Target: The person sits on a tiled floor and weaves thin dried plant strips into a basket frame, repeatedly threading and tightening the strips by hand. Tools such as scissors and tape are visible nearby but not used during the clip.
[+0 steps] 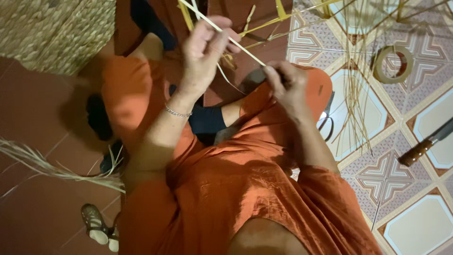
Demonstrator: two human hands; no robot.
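Pale reed strip (236, 43) mid-weave, barely begun.
Your left hand (205, 49) and right hand (285, 82) each pinched it shut; loose reeds (358, 85) remained.

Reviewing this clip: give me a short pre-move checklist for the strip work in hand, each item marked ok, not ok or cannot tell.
1. Left hand pinches the pale strip: ok.
2. Right hand grips the strip's lower end: ok.
3. Strip runs straight between the hands, no visible kink: ok.
4. Whether the strip is split or cracked: cannot tell, too thin.
5. Knife with wooden handle lies on the tiled floor, apart from both hands: ok.
6. Scissors lie beside the right knee, partly hidden: ok.
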